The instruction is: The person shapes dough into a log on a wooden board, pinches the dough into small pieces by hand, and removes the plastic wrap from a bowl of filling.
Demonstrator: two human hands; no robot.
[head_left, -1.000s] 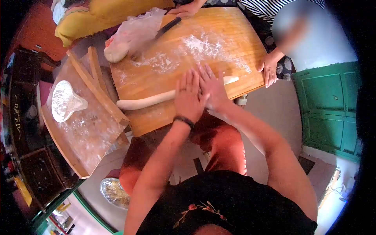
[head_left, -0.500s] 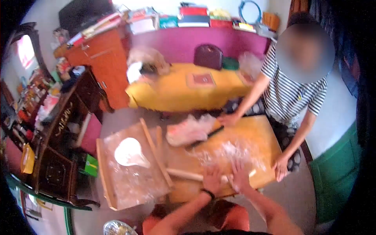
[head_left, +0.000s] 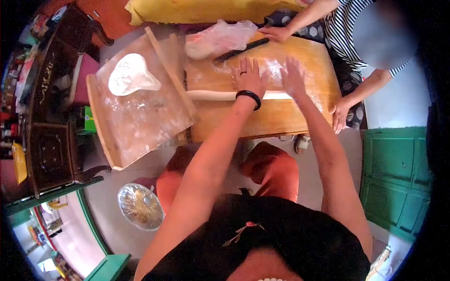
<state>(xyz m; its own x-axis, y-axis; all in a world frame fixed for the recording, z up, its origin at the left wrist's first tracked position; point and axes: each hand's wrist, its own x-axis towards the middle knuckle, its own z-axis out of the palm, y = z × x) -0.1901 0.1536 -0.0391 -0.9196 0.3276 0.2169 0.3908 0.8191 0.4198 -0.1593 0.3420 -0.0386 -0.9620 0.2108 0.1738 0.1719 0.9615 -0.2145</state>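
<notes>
A long pale dough roll [head_left: 213,95] lies across the floured wooden board [head_left: 262,122]. Flat on the roll, fingers spread and pointing away from me, is my left hand [head_left: 250,78], with a ring and a dark wristband. My right hand [head_left: 293,78] lies over the roll's right part, its fingers apart and slightly blurred. Beyond the roll, a dark-handled knife [head_left: 241,50] rests beside a plastic bag [head_left: 227,36] that partly covers a lump of dough.
At the left, a tilted wooden board [head_left: 136,122] holds a flour heap [head_left: 131,75]. Across the table another person rests one hand [head_left: 275,33] near the knife and the other [head_left: 341,114] at the right edge. A covered bowl [head_left: 140,206] is on the floor.
The view has swung up and back down. My hands were close together on the roll a second ago; now they are farther apart. The roll looks straighter and longer.
</notes>
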